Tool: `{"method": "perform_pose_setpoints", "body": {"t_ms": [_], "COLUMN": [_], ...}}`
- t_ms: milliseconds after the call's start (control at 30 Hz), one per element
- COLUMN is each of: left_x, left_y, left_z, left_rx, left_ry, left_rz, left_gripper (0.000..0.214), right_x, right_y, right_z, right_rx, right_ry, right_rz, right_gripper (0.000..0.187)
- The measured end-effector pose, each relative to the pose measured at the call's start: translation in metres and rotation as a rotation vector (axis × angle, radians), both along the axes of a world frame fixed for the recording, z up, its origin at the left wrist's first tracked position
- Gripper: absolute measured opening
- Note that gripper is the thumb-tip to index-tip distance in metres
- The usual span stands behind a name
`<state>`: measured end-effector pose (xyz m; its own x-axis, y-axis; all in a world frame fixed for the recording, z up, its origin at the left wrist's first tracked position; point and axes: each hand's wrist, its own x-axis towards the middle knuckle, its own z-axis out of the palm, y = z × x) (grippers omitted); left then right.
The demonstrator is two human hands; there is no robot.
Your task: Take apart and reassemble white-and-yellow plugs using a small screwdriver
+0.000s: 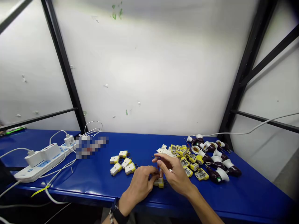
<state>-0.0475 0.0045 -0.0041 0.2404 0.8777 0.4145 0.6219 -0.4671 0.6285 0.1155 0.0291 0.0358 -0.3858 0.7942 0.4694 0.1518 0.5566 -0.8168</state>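
- Pinching one plug (159,183): left hand (140,184) and right hand (174,175), together.
- Five plugs (126,162) lie close on the bench (93,182).
- One power strip (39,165), far left.

Plug (159,182) largely hidden between left grip (140,183) and right grip (174,175). Patch (90,146) on desk (93,182) pixelated. Forearms (205,208) cut off by bottom edge; cables (14,150) by left edge.

The table (93,180) wears a glossy, smooth blue covering, the plugs (123,164) and power strip (39,163) look like shiny white and yellow plastic, and the shelf frame (67,77) is matt black metal.
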Motion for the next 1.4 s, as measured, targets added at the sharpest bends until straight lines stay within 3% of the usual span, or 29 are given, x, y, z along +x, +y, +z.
{"method": "perform_pose_setpoints", "body": {"t_ms": [200, 367, 600, 767, 933, 1100, 1267, 1400], "left_x": [-0.002, -0.003, -0.003, -0.004, -0.008, -0.008, -0.012, -0.041], "left_y": [-0.002, -0.001, -0.002, 0.0, 0.001, -0.005, -0.01, -0.012], "left_z": [-0.002, -0.002, -0.001, -0.005, -0.008, -0.003, -0.012, -0.02], "left_rx": [-0.014, 0.003, -0.048, -0.021, -0.006, 0.008, 0.041, 0.184], "left_ry": [0.009, 0.019, -0.008, -0.052, -0.01, 0.032, 0.104, 0.143], "left_rz": [-0.033, -0.029, 0.008, 0.007, -0.025, -0.021, -0.076, -0.042], "left_gripper": [0.027, 0.025, 0.016, 0.015, 0.02, 0.014, 0.032, 0.012], "right_x": [-0.003, -0.002, -0.001, 0.002, -0.003, -0.007, 0.018, 0.06], "right_y": [0.0, 0.0, 0.004, 0.007, 0.005, 0.004, 0.007, 0.01], "right_z": [-0.002, -0.001, -0.004, -0.005, -0.005, -0.008, -0.006, -0.002], "right_rx": [0.175, 0.094, 0.124, 0.039, 0.15, 0.137, 0.077, 0.132], "right_ry": [-0.059, -0.015, -0.03, 0.0, -0.057, 0.041, 0.258, -0.023], "right_rz": [-0.177, -0.106, -0.206, -0.108, -0.175, -0.205, -0.32, -0.427], "right_gripper": [0.014, 0.023, 0.013, 0.016, 0.01, 0.013, 0.024, 0.029]}}
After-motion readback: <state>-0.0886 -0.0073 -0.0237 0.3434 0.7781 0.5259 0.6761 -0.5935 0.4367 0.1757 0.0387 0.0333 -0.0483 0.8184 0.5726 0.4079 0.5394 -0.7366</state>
